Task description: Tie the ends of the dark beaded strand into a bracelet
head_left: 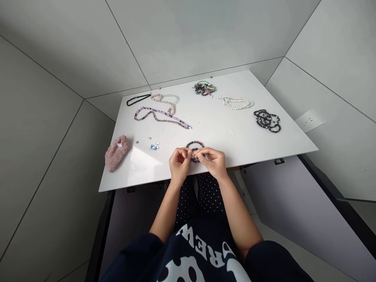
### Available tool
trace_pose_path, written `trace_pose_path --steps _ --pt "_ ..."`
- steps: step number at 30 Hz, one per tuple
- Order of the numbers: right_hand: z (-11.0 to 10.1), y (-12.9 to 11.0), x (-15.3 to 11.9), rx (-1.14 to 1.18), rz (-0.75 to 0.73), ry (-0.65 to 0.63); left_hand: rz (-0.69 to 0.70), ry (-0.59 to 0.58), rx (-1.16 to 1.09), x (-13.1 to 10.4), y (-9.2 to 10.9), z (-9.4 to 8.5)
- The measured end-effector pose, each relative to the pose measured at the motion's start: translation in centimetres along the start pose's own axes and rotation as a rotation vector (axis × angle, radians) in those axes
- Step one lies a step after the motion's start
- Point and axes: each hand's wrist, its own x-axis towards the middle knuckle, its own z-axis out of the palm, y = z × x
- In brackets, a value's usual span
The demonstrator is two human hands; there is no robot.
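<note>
My left hand point(179, 163) and my right hand point(214, 161) meet near the table's front edge. On each, thumb and forefinger pinch together, the fingertips almost touching. What they pinch is too small and covered to make out. Close behind and beneath the fingertips is a dark beaded bracelet point(190, 143) with one red bead point(201, 143). More dark beads point(195, 160) show between the hands, partly hidden by the fingers; I cannot tell if they belong to the same bracelet.
On the white table point(205, 129) lie a purple bead strand point(160, 113), a pink and clear strand point(169, 102), a black strand point(138, 100), a mixed bead pile point(204, 88), a pale strand point(237, 103), black bracelets point(267, 120), blue-and-clear bits point(154, 147) and a fuzzy pink pouch point(116, 153). Walls enclose the back.
</note>
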Motion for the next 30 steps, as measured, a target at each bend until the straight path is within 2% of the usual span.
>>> trace_pose_path --steps 9,18,26,30 --pt "0.14 0.3 0.12 -0.043 -0.006 0.016 -0.087 0.063 -0.091 0.18 0.16 -0.14" --pt "0.26 0.45 0.1 -0.069 0.02 0.015 -0.109 0.043 -0.119 0.21 0.3 -0.19" --pt "0.29 0.49 0.01 -0.06 0.017 0.037 -0.088 0.056 -0.116 0.19 0.22 -0.16" --pt "0.3 0.54 -0.1 -0.07 0.002 0.087 -0.032 0.019 0.009 0.08 -0.05 -0.29"
